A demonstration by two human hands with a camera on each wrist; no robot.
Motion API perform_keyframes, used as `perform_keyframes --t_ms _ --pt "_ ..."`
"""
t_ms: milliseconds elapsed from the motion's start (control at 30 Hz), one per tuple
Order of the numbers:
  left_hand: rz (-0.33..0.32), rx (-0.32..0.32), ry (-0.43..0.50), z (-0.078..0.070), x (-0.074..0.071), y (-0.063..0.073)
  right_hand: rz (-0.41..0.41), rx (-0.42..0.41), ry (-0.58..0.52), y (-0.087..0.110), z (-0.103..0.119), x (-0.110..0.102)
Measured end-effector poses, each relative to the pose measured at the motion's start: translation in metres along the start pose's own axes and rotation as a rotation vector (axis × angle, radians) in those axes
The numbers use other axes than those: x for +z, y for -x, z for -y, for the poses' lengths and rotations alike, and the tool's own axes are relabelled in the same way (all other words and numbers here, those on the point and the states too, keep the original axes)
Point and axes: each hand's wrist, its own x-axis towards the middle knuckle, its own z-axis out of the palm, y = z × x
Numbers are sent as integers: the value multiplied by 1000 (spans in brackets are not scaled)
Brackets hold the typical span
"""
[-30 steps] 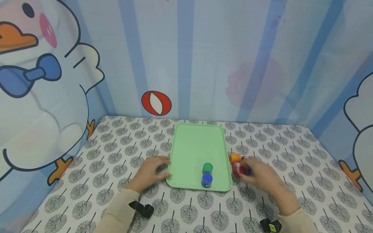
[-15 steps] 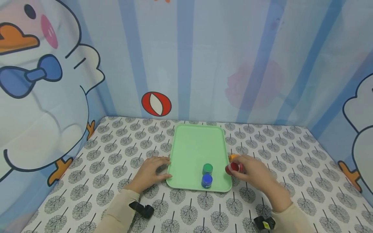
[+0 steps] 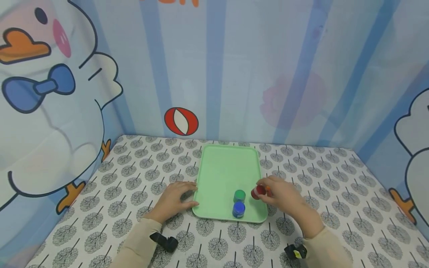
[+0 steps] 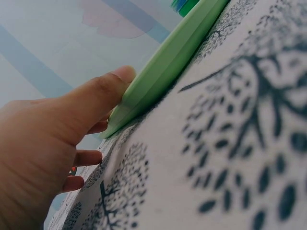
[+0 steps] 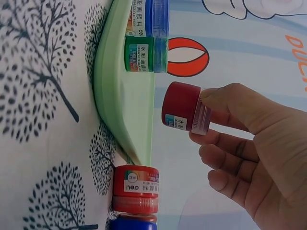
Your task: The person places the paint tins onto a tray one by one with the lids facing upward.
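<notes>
My right hand [image 3: 283, 195] pinches a small dark red gouache paint jar [image 5: 180, 103] between thumb and fingers, its clear-sided lid end towards my palm. The jar is held in the air above the right side of the light green tray [image 3: 228, 163]. On the tray, towards its near right corner, stand a green paint jar [image 3: 239, 195] and a blue paint jar [image 3: 238, 210], side by side. My left hand [image 3: 172, 199] rests at the tray's left edge, thumb and fingertips touching the rim [image 4: 158, 72], the other fingers relaxed.
Beside the tray's right edge are a brighter red paint jar [image 5: 136, 184] and a blue one [image 5: 132, 224], mostly hidden from the head view by my right hand. The table has a tree-print cloth [image 3: 147, 193]. A cartoon-printed curtain [image 3: 231, 74] stands behind.
My right hand has lifted the dark red paint jar from the group beside the tray and moved it left, over the tray. My left hand stays at the tray's edge.
</notes>
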Motion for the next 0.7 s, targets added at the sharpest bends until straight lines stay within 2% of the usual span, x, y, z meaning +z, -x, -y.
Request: perform_keyframes --t_ms 233,500,700 --pt "7 -7 -3 0 0 0 6 -17 22 -7 5 4" --pt "-9 1 -11 2 2 0 37 22 18 -11 9 8" --pt "-26 15 -10 3 3 0 30 -13 22 -17 8 13"
